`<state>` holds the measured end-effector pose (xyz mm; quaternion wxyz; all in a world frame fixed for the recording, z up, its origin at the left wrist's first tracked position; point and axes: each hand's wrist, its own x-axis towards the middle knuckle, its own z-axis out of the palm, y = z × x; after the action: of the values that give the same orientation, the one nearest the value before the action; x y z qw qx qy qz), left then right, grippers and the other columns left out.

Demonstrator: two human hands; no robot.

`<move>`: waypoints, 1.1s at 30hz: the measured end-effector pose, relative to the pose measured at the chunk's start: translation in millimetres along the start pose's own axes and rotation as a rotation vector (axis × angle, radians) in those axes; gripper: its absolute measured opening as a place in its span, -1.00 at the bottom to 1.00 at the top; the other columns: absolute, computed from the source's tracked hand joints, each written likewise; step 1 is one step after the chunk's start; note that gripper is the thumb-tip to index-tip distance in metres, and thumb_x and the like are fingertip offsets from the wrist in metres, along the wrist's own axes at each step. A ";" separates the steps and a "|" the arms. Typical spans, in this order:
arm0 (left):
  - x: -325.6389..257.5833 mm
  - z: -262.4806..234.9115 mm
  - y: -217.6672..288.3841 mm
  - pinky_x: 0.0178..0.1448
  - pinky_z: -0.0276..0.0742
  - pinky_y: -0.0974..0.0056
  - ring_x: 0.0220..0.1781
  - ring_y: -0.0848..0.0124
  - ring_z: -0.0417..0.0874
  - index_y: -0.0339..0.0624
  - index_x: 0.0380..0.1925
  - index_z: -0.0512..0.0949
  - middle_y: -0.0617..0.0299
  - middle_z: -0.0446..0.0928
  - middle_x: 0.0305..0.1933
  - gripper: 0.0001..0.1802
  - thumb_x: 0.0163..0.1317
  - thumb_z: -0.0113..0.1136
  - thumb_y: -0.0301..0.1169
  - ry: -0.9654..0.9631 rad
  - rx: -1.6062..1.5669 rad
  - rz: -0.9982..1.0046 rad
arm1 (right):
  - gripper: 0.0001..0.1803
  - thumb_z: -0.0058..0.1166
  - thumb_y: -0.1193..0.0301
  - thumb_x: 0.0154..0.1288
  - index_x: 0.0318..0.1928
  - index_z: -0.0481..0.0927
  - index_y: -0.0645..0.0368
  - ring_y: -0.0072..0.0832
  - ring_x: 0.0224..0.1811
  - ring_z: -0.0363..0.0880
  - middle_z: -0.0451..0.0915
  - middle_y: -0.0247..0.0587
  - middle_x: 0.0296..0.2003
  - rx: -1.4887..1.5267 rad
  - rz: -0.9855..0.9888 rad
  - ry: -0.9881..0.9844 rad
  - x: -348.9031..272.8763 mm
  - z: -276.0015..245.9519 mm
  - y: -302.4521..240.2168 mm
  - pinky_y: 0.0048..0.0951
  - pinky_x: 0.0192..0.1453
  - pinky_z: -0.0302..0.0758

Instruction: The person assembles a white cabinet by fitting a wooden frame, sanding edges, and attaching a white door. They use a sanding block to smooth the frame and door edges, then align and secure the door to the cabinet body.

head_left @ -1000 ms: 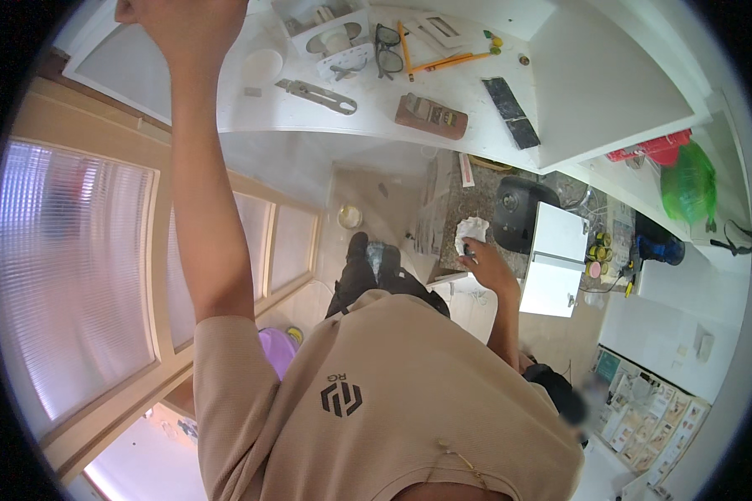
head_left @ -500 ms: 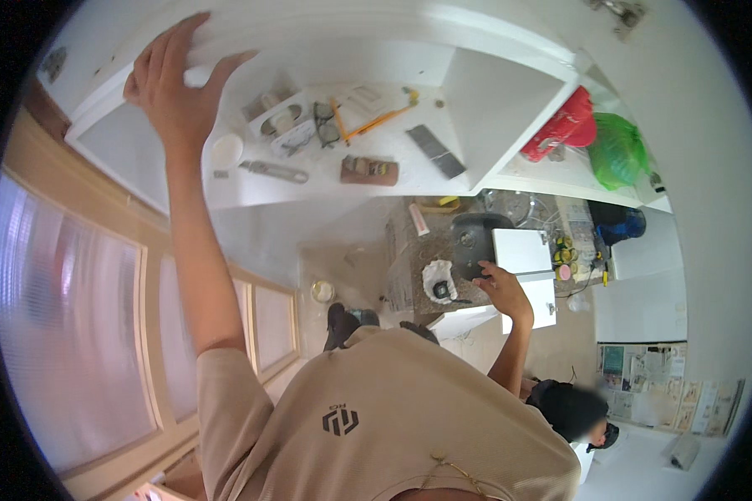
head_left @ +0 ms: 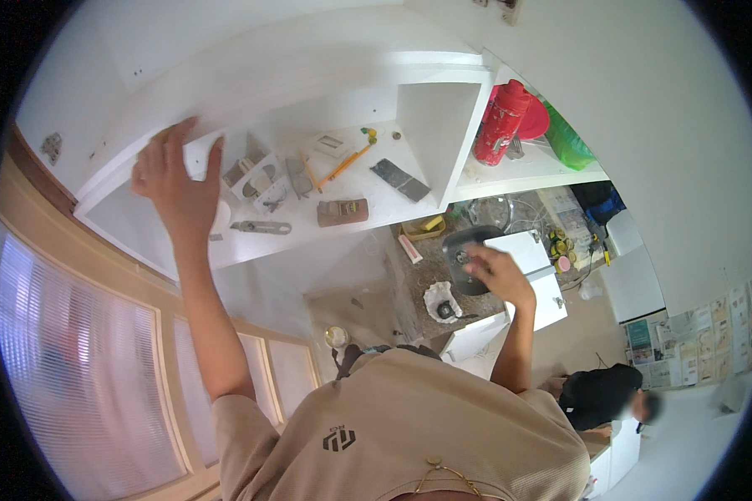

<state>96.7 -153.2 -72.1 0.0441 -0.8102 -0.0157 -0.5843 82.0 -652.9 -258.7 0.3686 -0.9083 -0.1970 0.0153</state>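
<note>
My left hand is raised to the white wall cabinet, its fingers spread against the front edge of an upper board and the thumb held apart. On the cabinet shelf below and beside it lie a grey utility knife, a small wooden hand plane, a dark grey flat strip, an orange stick-like tool, eyeglasses and a white holder with small items. My right hand hangs in the air over the sink area, slightly blurred, fingers loosely extended, with nothing visible in it.
A red bottle and green bag occupy the right compartment. Below are a dark sink, white panels and a cloth with a black object. Ribbed-glass framing stands left; a person is at lower right.
The view has shifted, bringing the red bottle more fully into sight. My left hand stays at the board's edge. My right hand has moved slightly, and its fingers look more curled.
</note>
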 end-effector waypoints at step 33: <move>-7.2 -27.5 138.9 -0.02 0.71 0.13 -0.11 0.10 0.79 -0.20 0.01 0.68 0.08 0.74 -0.04 -0.54 0.09 0.55 -0.37 -0.049 -1.008 0.110 | -0.62 0.39 0.45 0.05 -0.09 0.76 0.35 -0.31 -0.25 0.78 0.74 0.00 -0.14 -0.347 -1.206 1.143 25.4 -63.6 -267.0 -0.44 -0.28 0.73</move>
<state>79.1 -293.8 -77.7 -0.3221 -0.7439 0.3099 -0.4969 23.9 -512.0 -29.0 0.2119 -0.5597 -0.4305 -0.6757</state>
